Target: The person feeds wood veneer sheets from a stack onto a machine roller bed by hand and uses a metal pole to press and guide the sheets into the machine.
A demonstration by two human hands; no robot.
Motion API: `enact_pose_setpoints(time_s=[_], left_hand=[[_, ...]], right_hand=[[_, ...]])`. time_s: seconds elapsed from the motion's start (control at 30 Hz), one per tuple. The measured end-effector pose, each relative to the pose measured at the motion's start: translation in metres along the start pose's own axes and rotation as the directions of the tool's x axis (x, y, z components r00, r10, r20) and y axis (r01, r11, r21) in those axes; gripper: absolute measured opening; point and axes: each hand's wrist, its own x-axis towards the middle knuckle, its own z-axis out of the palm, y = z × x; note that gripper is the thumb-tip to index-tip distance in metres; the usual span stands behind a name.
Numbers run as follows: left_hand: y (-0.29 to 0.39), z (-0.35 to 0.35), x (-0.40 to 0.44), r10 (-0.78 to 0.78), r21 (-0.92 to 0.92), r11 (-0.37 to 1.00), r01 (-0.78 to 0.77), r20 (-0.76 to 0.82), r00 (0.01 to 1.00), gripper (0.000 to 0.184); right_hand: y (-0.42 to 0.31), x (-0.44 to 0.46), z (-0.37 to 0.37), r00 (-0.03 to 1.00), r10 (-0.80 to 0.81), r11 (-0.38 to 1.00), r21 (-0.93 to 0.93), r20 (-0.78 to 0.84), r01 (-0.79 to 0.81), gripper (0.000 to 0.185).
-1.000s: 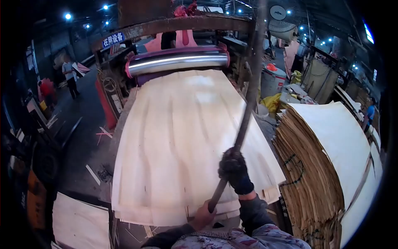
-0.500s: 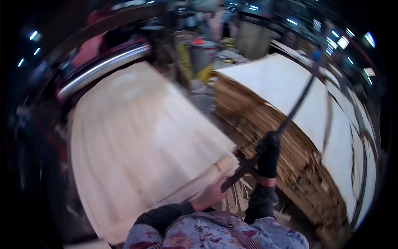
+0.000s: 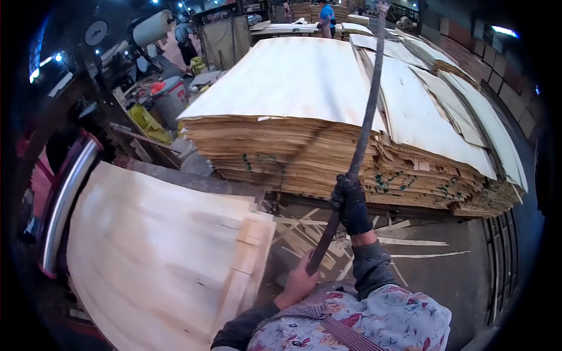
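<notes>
A long dark pole (image 3: 370,111) slants up and away from my body. Its lower end sits in my left hand (image 3: 297,288), which is bare and wrapped round it. Higher up, my right hand (image 3: 352,207) in a dark glove grips the same pole. Beyond the pole stands a tall stack of thin wood veneer sheets (image 3: 281,76), with ragged brown edges facing me. The pole's far end reaches over this stack; whether it touches the sheets I cannot tell. To my left, pale veneer sheets (image 3: 158,234) lie in a pile beside a shiny metal roller (image 3: 69,202).
Veneer scraps (image 3: 410,241) litter the floor before the stack. A white bucket (image 3: 170,96) and a yellow sack (image 3: 149,124) stand at the left. A person in blue (image 3: 326,17) is far back, and another person (image 3: 185,41) is near the machinery. A metal grating (image 3: 502,257) lies at right.
My view has swung to the right, so the veneer stack now fills the middle and the roller sits at the left edge. Both hands keep hold of the pole, which points more steeply upward.
</notes>
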Motion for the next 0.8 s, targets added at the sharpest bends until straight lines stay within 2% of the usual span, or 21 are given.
enact_pose_setpoints(time_s=[0.03,0.07,0.13,0.17,0.2,0.27,0.3,0.33,0.37,0.4,0.43,0.47,0.5,0.53,0.57,0.6,0.63,0.7,0.73,0.77,0.8], left_hand=[[0.004,0.012,0.003,-0.004,-0.029,1.0,0.005,0.036,0.999,0.061],[0.011,0.021,0.007,-0.012,-0.052,0.999,0.014,0.039,0.999,0.061],[0.025,0.035,0.015,0.1,-0.183,0.979,-0.095,0.019,0.995,0.058],[0.034,0.041,0.022,0.088,-0.191,0.978,-0.084,0.012,0.996,0.058],[0.045,0.047,0.032,0.108,-0.198,0.975,-0.096,0.051,0.993,0.058],[0.066,0.06,0.057,0.088,-0.16,0.985,-0.062,0.16,0.983,0.06],[0.071,0.074,0.073,0.083,-0.166,0.984,-0.06,0.135,0.987,0.06],[0.075,0.092,0.093,0.107,-0.205,0.977,-0.066,0.199,0.974,0.063],[0.076,0.113,0.119,0.18,-0.324,0.939,-0.113,0.182,0.967,0.066],[0.077,0.135,0.144,0.251,-0.438,0.885,-0.158,0.164,0.954,0.069],[0.078,0.165,0.178,0.373,-0.594,0.757,-0.273,0.05,0.926,0.073],[0.097,0.173,0.203,0.299,-0.573,0.813,-0.103,0.259,0.918,0.075],[0.117,0.184,0.222,0.332,-0.672,0.738,-0.059,0.285,0.899,0.071],[0.142,0.18,0.231,0.346,-0.721,0.693,0.022,0.36,0.866,0.065],[0.162,0.188,0.247,0.335,-0.753,0.646,0.122,0.423,0.842,0.062],[0.156,0.233,0.284,0.357,-0.776,0.583,0.241,0.51,0.782,0.06],[0.182,0.197,0.272,0.344,-0.715,0.643,0.273,0.589,0.731,0.062],[0.164,0.201,0.292,0.472,-0.653,0.755,-0.069,0.466,0.748,0.064],[0.154,0.191,0.296,0.466,-0.659,0.749,-0.069,0.45,0.762,0.064],[0.143,0.173,0.299,0.49,-0.398,0.839,-0.37,0.259,0.833,0.061],[0.135,0.154,0.306,0.557,-0.033,0.831,-0.556,0.075,0.827,0.059]], right_hand=[[-0.009,-0.001,-0.013,0.998,-0.026,0.998,-0.06,-0.058,0.022,0.011],[-0.018,0.0,-0.025,0.996,-0.071,0.994,-0.082,-0.046,0.068,0.013],[-0.038,0.008,-0.046,0.995,-0.091,0.994,-0.07,-0.034,0.089,0.011],[-0.047,0.015,-0.053,0.992,-0.126,0.991,-0.036,-0.013,0.125,0.011],[-0.061,0.018,-0.054,0.991,-0.109,0.994,-0.035,-0.071,0.107,0.011],[-0.081,0.045,-0.088,0.993,-0.116,0.993,-0.027,-0.037,0.115,0.009],[-0.095,0.064,-0.107,0.991,-0.133,0.991,-0.014,-0.007,0.133,0.007],[-0.112,0.078,-0.121,0.991,-0.131,0.991,-0.019,-0.021,0.131,0.006],[-0.127,0.1,-0.137,0.994,-0.109,0.994,-0.019,-0.006,0.109,0.008],[-0.146,0.136,-0.182,0.994,-0.01,0.999,-0.052,0.105,0.016,0.013],[-0.161,0.153,-0.175,0.971,-0.098,0.984,-0.166,-0.216,0.063,0.01],[-0.173,0.172,-0.192,0.95,-0.207,0.947,-0.293,-0.235,0.134,0.01],[-0.187,0.214,-0.242,0.944,-0.232,0.883,-0.458,-0.233,0.104,0.019],[-0.212,0.239,-0.292,0.996,-0.089,0.869,-0.489,0.001,0.079,0.025],[-0.236,0.266,-0.342,0.97,0.06,0.847,-0.526,0.236,0.075,0.032],[-0.238,0.259,-0.343,0.992,0.025,0.77,-0.636,0.126,0.061,0.032],[-0.24,0.252,-0.342,1.0,-0.01,0.684,-0.73,0.015,0.018,0.032],[-0.234,0.242,-0.365,0.993,-0.082,0.485,-0.874,-0.089,-0.038,0.032],[-0.228,0.236,-0.372,0.99,-0.1,0.405,-0.913,-0.103,-0.054,0.033],[-0.22,0.232,-0.374,0.987,-0.117,0.335,-0.94,-0.108,-0.063,0.033],[-0.212,0.23,-0.37,0.987,-0.126,0.278,-0.959,-0.099,-0.06,0.033]])
